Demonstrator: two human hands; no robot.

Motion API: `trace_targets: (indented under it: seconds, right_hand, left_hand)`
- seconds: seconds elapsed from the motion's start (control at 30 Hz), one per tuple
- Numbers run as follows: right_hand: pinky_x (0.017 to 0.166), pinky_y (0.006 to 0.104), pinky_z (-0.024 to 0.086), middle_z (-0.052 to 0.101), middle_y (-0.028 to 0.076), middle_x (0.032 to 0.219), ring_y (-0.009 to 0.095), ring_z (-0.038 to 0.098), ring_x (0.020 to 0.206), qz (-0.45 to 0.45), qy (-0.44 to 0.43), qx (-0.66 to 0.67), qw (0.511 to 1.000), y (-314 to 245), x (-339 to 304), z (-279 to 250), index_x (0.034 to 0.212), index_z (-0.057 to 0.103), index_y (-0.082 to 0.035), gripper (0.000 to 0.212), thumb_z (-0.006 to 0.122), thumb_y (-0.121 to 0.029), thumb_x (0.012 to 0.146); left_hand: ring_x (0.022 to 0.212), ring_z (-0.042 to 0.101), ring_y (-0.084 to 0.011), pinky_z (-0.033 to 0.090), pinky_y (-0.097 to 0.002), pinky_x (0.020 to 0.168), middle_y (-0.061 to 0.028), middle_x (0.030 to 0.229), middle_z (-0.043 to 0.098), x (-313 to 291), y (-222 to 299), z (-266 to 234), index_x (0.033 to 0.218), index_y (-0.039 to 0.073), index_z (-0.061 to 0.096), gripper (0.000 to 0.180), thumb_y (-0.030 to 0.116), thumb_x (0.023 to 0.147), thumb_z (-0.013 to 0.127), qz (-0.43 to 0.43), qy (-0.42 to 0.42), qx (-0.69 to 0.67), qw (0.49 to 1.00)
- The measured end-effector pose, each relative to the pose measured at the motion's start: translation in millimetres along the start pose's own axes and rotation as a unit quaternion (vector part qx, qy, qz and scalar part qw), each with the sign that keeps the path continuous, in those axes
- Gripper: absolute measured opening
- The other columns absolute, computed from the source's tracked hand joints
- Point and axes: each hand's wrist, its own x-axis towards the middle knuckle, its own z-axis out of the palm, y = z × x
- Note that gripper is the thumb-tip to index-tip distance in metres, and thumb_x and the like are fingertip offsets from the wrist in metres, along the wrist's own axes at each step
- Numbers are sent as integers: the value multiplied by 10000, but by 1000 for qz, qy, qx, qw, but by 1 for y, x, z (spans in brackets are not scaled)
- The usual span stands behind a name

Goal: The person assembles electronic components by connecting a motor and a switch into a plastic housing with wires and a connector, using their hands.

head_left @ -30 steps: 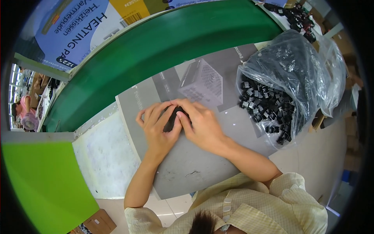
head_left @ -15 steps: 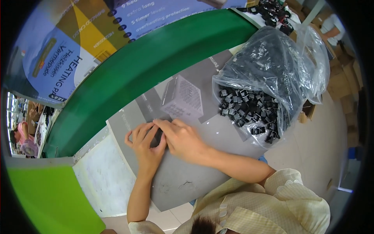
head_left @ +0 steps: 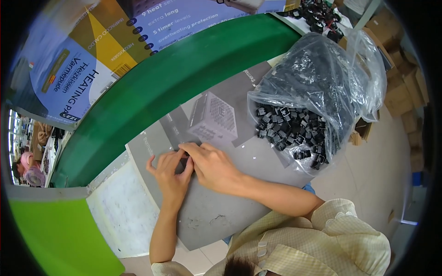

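Note:
My left hand [head_left: 171, 177] and my right hand [head_left: 215, 166] meet over a grey printed cardboard sheet [head_left: 207, 202]. Their fingertips are drawn together. A dark patch shows between the fingers, but what they pinch is mostly hidden and too small to name. The fingers of my right hand bend over the tips of my left thumb and forefinger. To the right of them, a transparent plastic bag [head_left: 317, 69] lies on its side with its mouth towards my hands. Many small black plastic parts [head_left: 294, 126] are heaped in that mouth.
Beyond the sheet curves a green surface [head_left: 193, 69], with printed heating pad boxes [head_left: 83, 60] behind it. More black parts [head_left: 320, 18] lie on a tray at the far right. A lime-green panel [head_left: 60, 234] stands at lower left; cardboard cartons [head_left: 400, 99] stack at right.
Both hands stay together over the sheet; the fingers of my right hand have shifted slightly and cover more of the dark patch. The view has moved a little.

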Motion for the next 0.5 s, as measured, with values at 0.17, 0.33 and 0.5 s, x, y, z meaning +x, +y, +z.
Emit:
trace_targets:
  seconds: [0.17,0.33,0.5]
  right_hand:
    - [784,464,557,695,185,1084,391,651,917,-4,-5,-5,1000,-1,1,1,1286,558,4,458,596,52,832]
    - [786,466,557,691,182,1090,392,651,911,-2,-11,-7,1000,-3,1,0,1282,558,3,451,593,51,834]
    - [787,467,558,687,178,1088,391,651,921,1,-24,-18,1000,-3,1,-2,1280,558,3,448,587,52,836]
  left_hand:
    - [967,649,-191,239,-486,1106,-14,893,708,-2,-2,1,1057,73,730,281,140,791,790,2,2,4,1000]
    - [940,644,-191,247,-482,1095,-13,874,693,-2,-1,1,1049,70,723,276,128,786,787,5,8,-8,1000]
    - [934,642,-185,247,-478,1094,-7,870,692,-2,-3,2,1046,72,723,276,116,781,784,1,0,-14,1000]
